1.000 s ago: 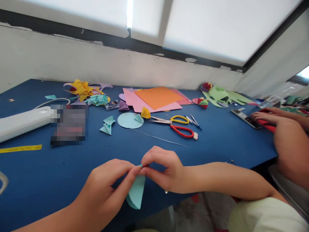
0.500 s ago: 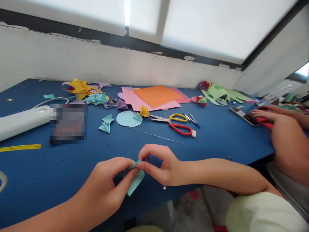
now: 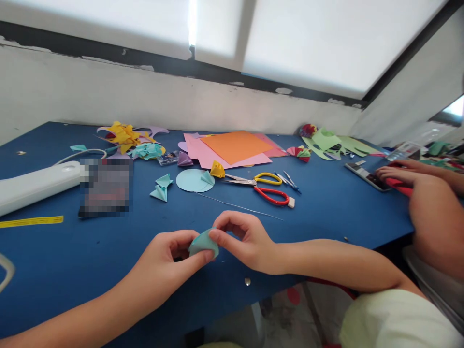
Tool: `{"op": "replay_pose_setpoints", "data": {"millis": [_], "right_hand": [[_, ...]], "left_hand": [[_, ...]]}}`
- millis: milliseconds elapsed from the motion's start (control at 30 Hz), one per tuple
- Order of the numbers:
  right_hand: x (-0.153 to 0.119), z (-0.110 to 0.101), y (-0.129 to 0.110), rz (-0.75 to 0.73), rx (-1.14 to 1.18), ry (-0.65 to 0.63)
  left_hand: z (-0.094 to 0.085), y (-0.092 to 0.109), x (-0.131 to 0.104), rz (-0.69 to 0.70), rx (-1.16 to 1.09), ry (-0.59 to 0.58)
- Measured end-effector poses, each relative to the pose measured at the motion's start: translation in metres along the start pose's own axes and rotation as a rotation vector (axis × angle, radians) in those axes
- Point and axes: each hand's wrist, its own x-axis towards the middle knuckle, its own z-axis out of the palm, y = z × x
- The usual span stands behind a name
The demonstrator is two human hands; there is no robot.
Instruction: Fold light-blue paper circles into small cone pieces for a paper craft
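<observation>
A light blue piece of paper (image 3: 204,244), folded over, is pinched between my two hands above the front of the blue table. My left hand (image 3: 173,253) grips its lower left side, thumb in front and fingers behind. With thumb and forefinger, my right hand (image 3: 244,240) holds the paper's upper right edge. Beyond the hands lie light blue paper circles (image 3: 190,180), folded light blue pieces (image 3: 162,188) and a folded yellow piece (image 3: 217,169). Scissors (image 3: 257,183) with one yellow and one red handle rest to their right, and a thin wire (image 3: 239,207) lies nearer.
Pink and orange sheets (image 3: 237,146) are stacked at the back, with yellow scraps (image 3: 123,135) to the left. A white device (image 3: 39,186) and a blurred dark rectangular item (image 3: 107,188) lie at left. Another person's hand (image 3: 395,171) is by a phone (image 3: 366,175) at right.
The light blue paper has been turned up, so its broad face shows between my hands. My left thumb has shifted to its lower front edge. Both hands still hold it.
</observation>
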Motion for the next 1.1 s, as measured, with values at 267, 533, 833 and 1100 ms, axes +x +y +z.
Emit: {"op": "replay_pose_setpoints", "data": {"millis": [267, 533, 833, 1100], "right_hand": [[0.006, -0.006, -0.002, 0.25, 0.226, -0.057], [0.01, -0.008, 0.004, 0.445, 0.461, -0.059], [0.012, -0.011, 0.006, 0.6, 0.69, -0.005], [0.008, -0.009, 0.006, 0.625, 0.698, -0.035]], "left_hand": [[-0.013, 0.006, 0.007, -0.137, -0.183, -0.012], [-0.015, -0.003, 0.01, -0.135, -0.436, 0.002], [-0.033, -0.016, 0.01, 1.062, 0.969, 0.573], [-0.032, -0.015, 0.006, 1.207, 1.134, 0.386]]}}
